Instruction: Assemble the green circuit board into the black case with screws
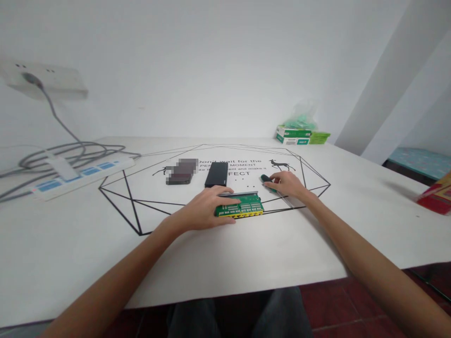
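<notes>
A green circuit board (246, 204) with a row of yellow connectors along its near edge lies at the middle of the table. My left hand (207, 207) grips its left end, thumb at the near side and fingers over the top. To the right, my right hand (286, 183) has its fingers closed on a dark green screwdriver handle (265, 179); a thin shaft points toward me beneath the hand. Behind the board lies a black rectangular case (216, 174). Several tiny dark screws (248, 186) are scattered between the case and the screwdriver.
A dark phone-like object (180, 174), partly pixelated, lies left of the case. A white power strip (84, 174) and coiled grey cables (70, 152) occupy the left side. Green and white boxes (293, 134) stand at the back right; a red box (437, 196) is at the right edge.
</notes>
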Motion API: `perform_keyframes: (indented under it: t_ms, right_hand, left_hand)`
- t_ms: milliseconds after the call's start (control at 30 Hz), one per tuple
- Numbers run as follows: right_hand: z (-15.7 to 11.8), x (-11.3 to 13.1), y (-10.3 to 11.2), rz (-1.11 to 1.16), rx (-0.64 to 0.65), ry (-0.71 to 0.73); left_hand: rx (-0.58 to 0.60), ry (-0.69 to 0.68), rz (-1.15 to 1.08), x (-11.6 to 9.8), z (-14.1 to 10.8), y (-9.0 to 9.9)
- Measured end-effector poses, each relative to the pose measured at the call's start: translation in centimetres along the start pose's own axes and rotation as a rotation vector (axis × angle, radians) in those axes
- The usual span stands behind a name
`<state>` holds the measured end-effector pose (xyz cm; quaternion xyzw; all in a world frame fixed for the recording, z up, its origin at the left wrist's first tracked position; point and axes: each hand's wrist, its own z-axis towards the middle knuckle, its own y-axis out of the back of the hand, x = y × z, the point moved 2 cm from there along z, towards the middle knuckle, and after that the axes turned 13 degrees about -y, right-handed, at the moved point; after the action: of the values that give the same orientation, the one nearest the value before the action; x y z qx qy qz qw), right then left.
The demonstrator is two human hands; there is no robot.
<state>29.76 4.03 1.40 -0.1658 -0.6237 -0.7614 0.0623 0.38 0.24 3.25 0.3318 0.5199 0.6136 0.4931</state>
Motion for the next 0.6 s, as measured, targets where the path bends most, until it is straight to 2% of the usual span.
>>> perform_keyframes:
  t_ms: [167,333,500,600]
  right_hand:
    - [0.0,-0.1,0.1,0.081,-0.025,-0.009]
    - [-0.2,-0.4,1.5,0.233,-0.224,-0.097]
    - [-0.9,-0.6,3.4,0.712,-0.408,-0.220]
    - [-1.1,-0.6,3.9,0.978,-0.469,-0.280]
  left_hand:
    - [0.000,0.001,-0.020,0.1,0.1,0.0]
    - [-0.011,0.014,-0.056,0.1,0.0,0.0]
    - [-0.013,0.030,-0.073,-0.1,-0.1,0.1]
    - [-0.042,0.017,-0.095,-0.3,0.0,0.2]
